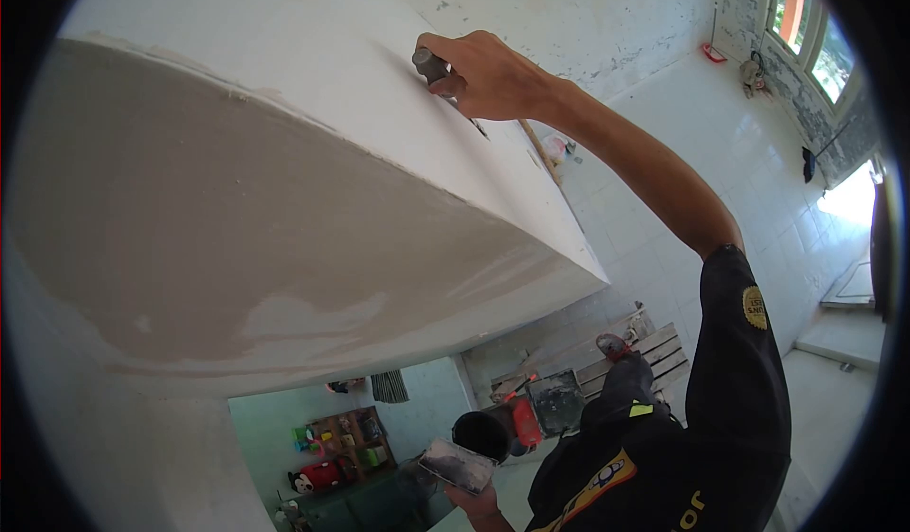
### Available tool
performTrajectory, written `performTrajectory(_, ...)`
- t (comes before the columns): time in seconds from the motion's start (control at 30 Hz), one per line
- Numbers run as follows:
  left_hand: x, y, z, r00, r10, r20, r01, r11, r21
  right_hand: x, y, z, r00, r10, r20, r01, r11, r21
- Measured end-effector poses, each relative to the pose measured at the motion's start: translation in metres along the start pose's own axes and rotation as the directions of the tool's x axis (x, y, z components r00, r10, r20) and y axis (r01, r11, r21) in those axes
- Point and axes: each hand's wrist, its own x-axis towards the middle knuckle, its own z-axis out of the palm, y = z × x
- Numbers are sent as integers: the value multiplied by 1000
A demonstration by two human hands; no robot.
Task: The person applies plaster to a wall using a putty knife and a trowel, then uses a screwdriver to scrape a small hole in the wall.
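Note:
My right hand (498,75) is closed round the thick grey handle of a plastering trowel (431,65), held up against the white face of a wall beam (313,68). Most of the trowel's blade is hidden behind my fingers or seen edge-on. Low in the view, my left hand (477,505) grips a flat rectangular plate (459,466) smeared with pale grey filler. The beam's underside (246,210) is grey-brown, with lighter wet-looking patches towards its lower edge. A rough ridge runs along the corner between the two faces.
Below me are wooden slats (664,347), a black bucket (482,434), a red container (527,422) and a dark square tray (557,402). A shelf (355,437) stands through the opening. White floor tiles (758,177) stretch towards a window (815,35). A red dustpan (714,54) lies far off.

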Motion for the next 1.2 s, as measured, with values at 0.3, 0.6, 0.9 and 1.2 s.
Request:
performTrajectory(0.3, -4, -27, 7, 930, -351, -106, 194, 717, -670, 2, 3, 1, 1000, -17, -10, 17, 1000, 1)
performTrajectory(0.6, 3, 9, 6, 995, 81, -64, -75, 994, 84, 11, 4, -6, 1000, 14, 19, -15, 999, 48)
performTrajectory(0.9, 7, -6, 10, 952, -301, -62, 181, 714, -677, 10, 6, -4, 999, 2, 34, -6, 996, 93)
performTrajectory(1.2, 2, -15, -3, 994, 10, 106, -12, 1000, 14, 5, 7, -4, 999, -39, 1, 39, 998, 57)
